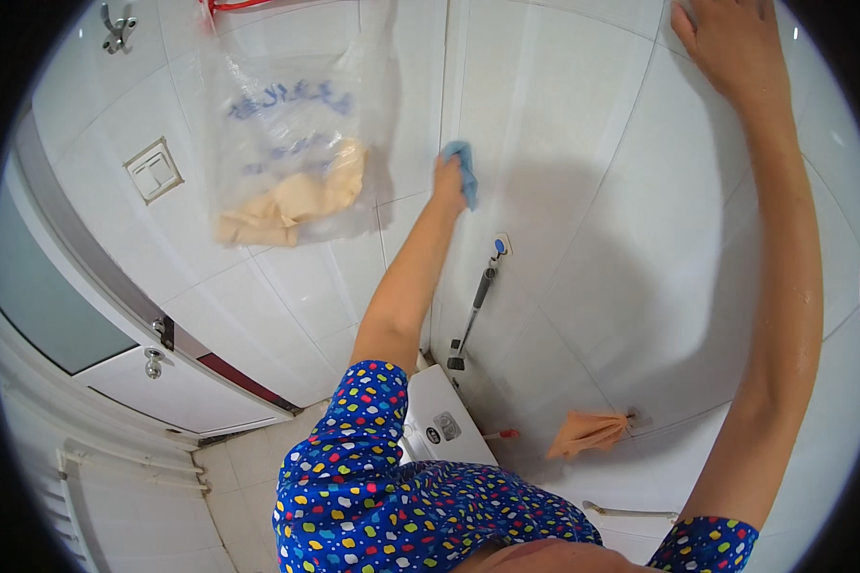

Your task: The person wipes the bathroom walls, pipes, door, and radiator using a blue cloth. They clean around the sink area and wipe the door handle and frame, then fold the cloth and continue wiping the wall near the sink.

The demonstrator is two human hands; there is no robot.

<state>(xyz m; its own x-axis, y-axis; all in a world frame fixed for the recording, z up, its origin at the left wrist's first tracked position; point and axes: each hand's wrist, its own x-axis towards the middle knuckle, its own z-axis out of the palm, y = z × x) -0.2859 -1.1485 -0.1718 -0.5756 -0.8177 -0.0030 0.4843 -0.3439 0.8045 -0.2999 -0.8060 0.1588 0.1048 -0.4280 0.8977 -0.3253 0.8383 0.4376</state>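
Observation:
My left hand [447, 179] grips a crumpled blue cloth [464, 175] against the white tiled wall, close to the inside corner where two walls meet. The cloth covers part of the fingers. High at the right, my right hand [738, 50] lies against the tiled wall [580, 93] with the thumb apart from the fingers. The frame's upper edge cuts off those fingertips, and I see nothing held there. Left of the blue cloth hangs a clear plastic bag [287, 136] bearing blue writing, with a tan folded item [297, 200] inside.
A long-handled brush [476, 308] hangs from a wall hook [502, 246]. Below are a white toilet cistern [441, 401] and a hanging orange cloth [586, 434]. Leftward are a light switch [153, 170], a metal double hook [118, 30] and a white door [132, 379] with a knob.

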